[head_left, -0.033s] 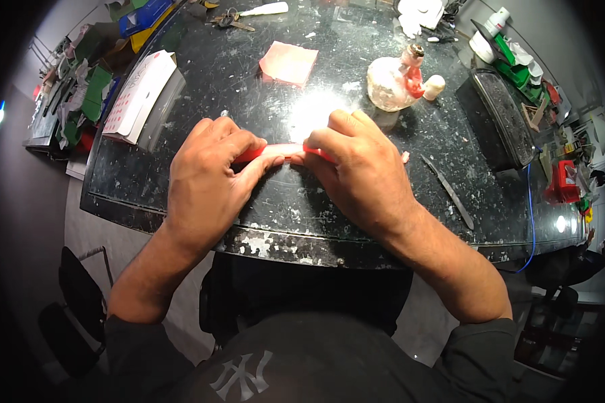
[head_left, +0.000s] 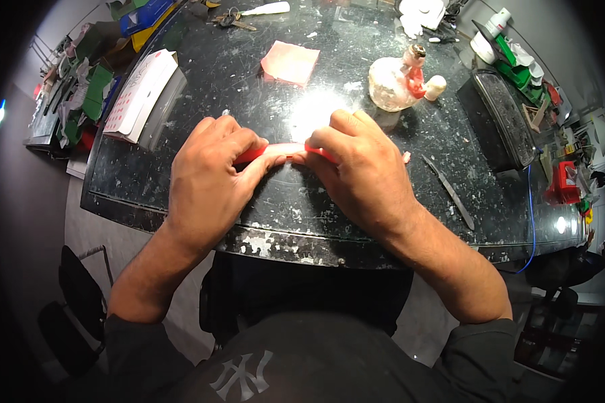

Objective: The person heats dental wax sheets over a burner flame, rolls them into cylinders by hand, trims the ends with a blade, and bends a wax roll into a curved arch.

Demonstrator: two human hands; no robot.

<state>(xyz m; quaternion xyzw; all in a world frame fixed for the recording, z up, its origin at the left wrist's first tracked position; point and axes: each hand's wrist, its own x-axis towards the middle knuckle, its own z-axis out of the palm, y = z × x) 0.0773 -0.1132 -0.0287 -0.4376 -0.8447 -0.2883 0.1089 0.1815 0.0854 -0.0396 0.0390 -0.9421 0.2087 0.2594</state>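
Note:
My left hand (head_left: 208, 174) and my right hand (head_left: 363, 171) are both closed, pinching a soft-looking pink wax roll (head_left: 288, 149) between thumbs and fingers. The roll spans the gap between the hands just above the dark table, and its ends are hidden under my fingers. Beyond the hands lies a flat pink wax sheet (head_left: 290, 62). A round glass spirit lamp (head_left: 390, 84) with red smears on its neck stands past my right hand, a small whitish cap (head_left: 435, 86) beside it. To the right of that hand rests a slim metal knife (head_left: 449, 195).
A white box with red dots (head_left: 138, 101) sits at the left edge of the scuffed black table (head_left: 282, 245). Keys (head_left: 232, 19) lie at the back. On the right are a dark tray-like case (head_left: 504, 117), a blue cable (head_left: 532, 221) and a red container (head_left: 566, 181).

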